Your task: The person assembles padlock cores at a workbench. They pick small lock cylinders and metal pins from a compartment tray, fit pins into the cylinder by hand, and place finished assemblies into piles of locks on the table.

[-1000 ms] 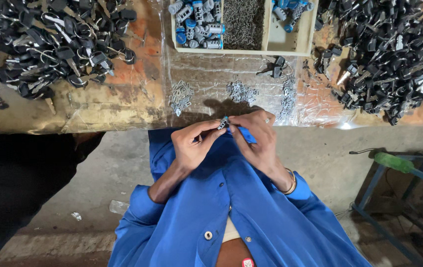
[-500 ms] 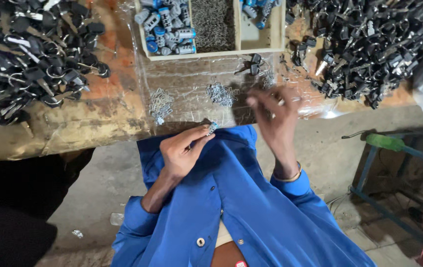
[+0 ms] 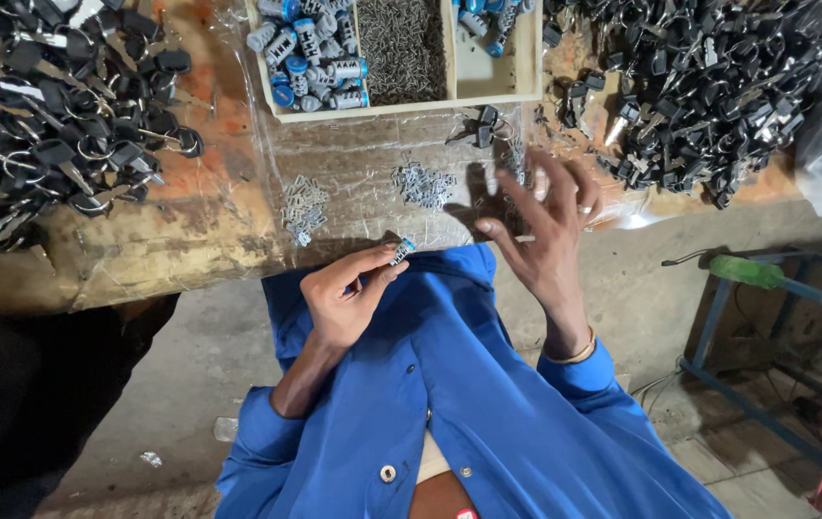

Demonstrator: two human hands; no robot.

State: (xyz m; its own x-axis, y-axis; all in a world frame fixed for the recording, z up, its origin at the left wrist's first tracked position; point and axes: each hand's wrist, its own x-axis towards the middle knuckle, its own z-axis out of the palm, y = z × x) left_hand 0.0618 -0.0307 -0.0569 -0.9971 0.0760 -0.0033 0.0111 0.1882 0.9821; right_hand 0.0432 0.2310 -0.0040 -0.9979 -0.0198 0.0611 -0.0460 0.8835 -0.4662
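Observation:
My left hand (image 3: 342,296) pinches a small silver lock cylinder with a blue end (image 3: 401,252) between thumb and fingertips, just in front of the bench edge. My right hand (image 3: 545,231) is raised to the right of it with its fingers spread, hovering over the bench edge near small heaps of metal plates (image 3: 422,183). It is apart from the cylinder. A ring sits on one finger and a bangle on the wrist. I cannot tell whether a tiny piece lies by its thumb.
A wooden divided tray (image 3: 401,108) holds blue-tipped cylinders (image 3: 310,58) and a heap of thin pins (image 3: 401,38). Piles of black-headed keys lie at left (image 3: 46,115) and right (image 3: 718,86). Another small heap of plates (image 3: 303,207) lies on the plastic sheet. A blue metal frame (image 3: 766,288) stands at right.
My right hand left the cylinder, swung right and up toward the bench, and spread its fingers. My left hand kept hold of the cylinder and stayed low.

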